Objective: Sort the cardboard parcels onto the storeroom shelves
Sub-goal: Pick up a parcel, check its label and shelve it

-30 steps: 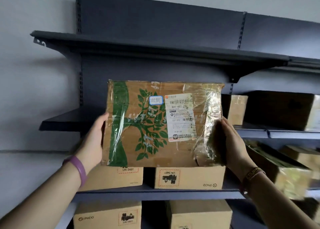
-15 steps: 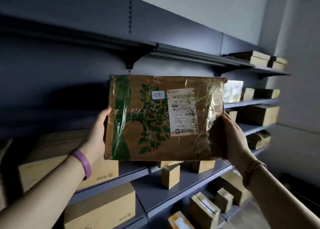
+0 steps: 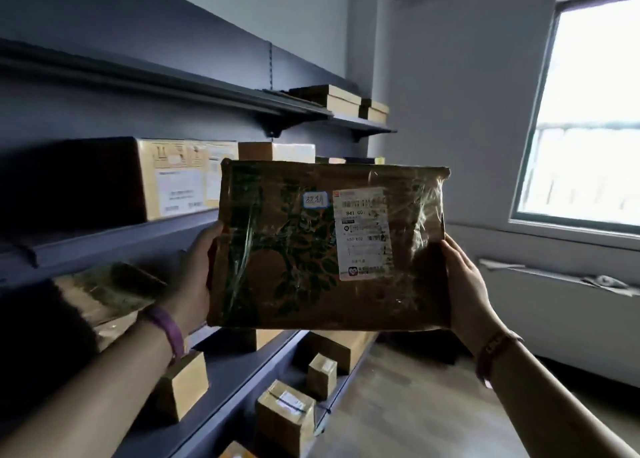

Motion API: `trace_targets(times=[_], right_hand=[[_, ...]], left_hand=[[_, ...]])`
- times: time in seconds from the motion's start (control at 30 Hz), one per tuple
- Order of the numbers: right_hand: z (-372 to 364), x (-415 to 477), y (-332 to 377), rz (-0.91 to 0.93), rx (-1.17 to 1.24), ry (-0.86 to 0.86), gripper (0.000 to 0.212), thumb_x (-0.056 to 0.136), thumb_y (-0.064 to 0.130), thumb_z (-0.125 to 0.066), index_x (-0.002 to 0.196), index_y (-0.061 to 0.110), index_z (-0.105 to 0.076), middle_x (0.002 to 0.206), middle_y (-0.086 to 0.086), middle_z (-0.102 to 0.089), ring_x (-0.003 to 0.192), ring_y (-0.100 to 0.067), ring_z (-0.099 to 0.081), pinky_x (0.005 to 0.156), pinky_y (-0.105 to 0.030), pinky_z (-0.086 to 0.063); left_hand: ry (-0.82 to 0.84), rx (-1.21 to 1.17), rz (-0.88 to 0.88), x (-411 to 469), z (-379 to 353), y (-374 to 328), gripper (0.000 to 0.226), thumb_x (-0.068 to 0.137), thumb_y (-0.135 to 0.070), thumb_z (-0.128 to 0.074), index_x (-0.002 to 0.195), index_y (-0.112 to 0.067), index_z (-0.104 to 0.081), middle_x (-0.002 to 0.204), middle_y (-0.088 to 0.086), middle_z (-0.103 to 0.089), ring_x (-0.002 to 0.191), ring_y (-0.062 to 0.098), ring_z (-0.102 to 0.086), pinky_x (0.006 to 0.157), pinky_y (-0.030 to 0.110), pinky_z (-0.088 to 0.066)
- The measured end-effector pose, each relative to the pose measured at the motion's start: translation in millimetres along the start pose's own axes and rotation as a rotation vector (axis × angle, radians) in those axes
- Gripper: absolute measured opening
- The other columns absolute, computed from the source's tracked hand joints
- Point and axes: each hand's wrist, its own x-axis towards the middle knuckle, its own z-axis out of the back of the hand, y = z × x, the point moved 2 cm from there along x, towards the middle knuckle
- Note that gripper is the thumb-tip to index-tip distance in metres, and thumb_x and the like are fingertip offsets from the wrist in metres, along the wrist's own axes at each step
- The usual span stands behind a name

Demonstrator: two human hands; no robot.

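We hold the parcel (image 3: 329, 246) up in the air with both hands, one on each side edge, so it does not tip or slip. Our left hand (image 3: 195, 270) wraps round the parcel's left edge, with the thumb on the front and the fingers hidden behind. Our right hand (image 3: 465, 284) grips the parcel's right edge the same way, though its fingers are hidden behind too. We hold the parcel flat-faced toward us, we think so that we can read the white label (image 3: 362, 232) and the small blue sticker (image 3: 314, 200) on its front. The parcel is not on any shelf yet; it hangs in front of the shelves (image 3: 114, 236), which run along to its left. Just behind the parcel's top left corner sits a big box (image 3: 166, 177) on a shelf. Below the parcel, small boxes (image 3: 285, 416) stand on the lower shelves. Far to the parcel's right is a bright window (image 3: 588, 118). We guess we are looking for the spot where this parcel belongs.
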Motion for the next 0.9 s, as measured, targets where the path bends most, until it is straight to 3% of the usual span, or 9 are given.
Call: trace_targets(times=[0.1,0.17,0.23,0.37,0.53,0.67,0.8,0.9], right_hand=[[43,23,0,-0.003,0.034,-0.098,0.025,0.094,0.031,-0.057,0.114,0.033,-0.071,0.096,0.005,-0.075,0.074,-0.012,-0.069,0.062,-0.027,-0.056],[67,41,-2,0.006,0.045,-0.147,0.023,0.095,0.03,-0.056,0.11,0.032,-0.073,0.092,0.005,-0.076,0.068,-0.01,-0.07,0.055,-0.025,-0.056],[87,59,-5,0.025,0.039,-0.181,0.025,0.096,0.028,-0.055,0.114,0.03,-0.072,0.099,0.005,-0.076,0.074,-0.01,-0.072,0.058,-0.026,-0.057],[122,113,-19,0.067,0.02,-0.259,0.028,0.097,0.025,-0.054,0.121,0.023,-0.068,0.098,0.005,-0.076,0.073,-0.009,-0.072,0.057,-0.024,-0.057],[143,200,-35,0.102,-0.019,-0.296,0.03,0.099,0.022,-0.051,0.124,0.019,-0.066,0.103,0.003,-0.076,0.08,-0.009,-0.072,0.061,-0.023,-0.058],[158,262,-43,0.12,-0.031,-0.335,0.032,0.099,0.022,-0.05,0.128,0.017,-0.064,0.111,0.001,-0.074,0.092,-0.011,-0.071,0.07,-0.027,-0.059],[183,317,-49,0.115,-0.052,-0.366,0.032,0.099,0.023,-0.049,0.127,0.021,-0.064,0.119,-0.004,-0.071,0.099,-0.02,-0.068,0.091,-0.044,-0.055],[205,361,-55,0.136,-0.06,-0.413,0.034,0.099,0.021,-0.048,0.13,0.018,-0.062,0.117,-0.001,-0.071,0.096,-0.014,-0.069,0.089,-0.037,-0.057]], left_hand=[[0.165,-0.012,0.042,42,-43,30,0.043,0.082,-0.059,-0.059,0.102,-0.025,-0.075,0.104,0.005,-0.074,0.096,0.026,-0.071,0.071,0.035,-0.053],[0.253,-0.013,0.066,72,-69,50,0.045,0.078,-0.062,-0.062,0.102,-0.027,-0.075,0.106,0.005,-0.074,0.096,0.024,-0.071,0.065,0.034,-0.056],[0.312,-0.023,0.074,103,-92,72,0.044,0.076,-0.062,-0.065,0.099,-0.026,-0.076,0.104,0.006,-0.074,0.094,0.025,-0.071,0.061,0.033,-0.057],[0.427,-0.029,0.108,176,-135,115,0.044,0.074,-0.061,-0.069,0.098,-0.024,-0.075,0.104,0.007,-0.074,0.098,0.028,-0.07,0.067,0.035,-0.057],[0.523,-0.031,0.095,275,-187,150,0.032,0.075,-0.056,-0.07,0.086,-0.026,-0.075,0.085,0.002,-0.074,0.081,0.02,-0.072,0.06,0.029,-0.056],[0.592,-0.058,0.144,346,-233,170,0.034,0.085,-0.051,-0.062,0.097,-0.021,-0.072,0.096,0.006,-0.073,0.088,0.023,-0.071,0.067,0.032,-0.056],[0.669,-0.108,0.218,395,-284,196,0.037,0.089,-0.048,-0.054,0.095,-0.019,-0.075,0.097,0.007,-0.074,0.085,0.021,-0.072,0.069,0.03,-0.057],[0.652,-0.108,0.265,434,-319,214,0.041,0.086,-0.05,-0.054,0.092,-0.016,-0.075,0.096,0.008,-0.074,0.081,0.022,-0.072,0.067,0.031,-0.059]])
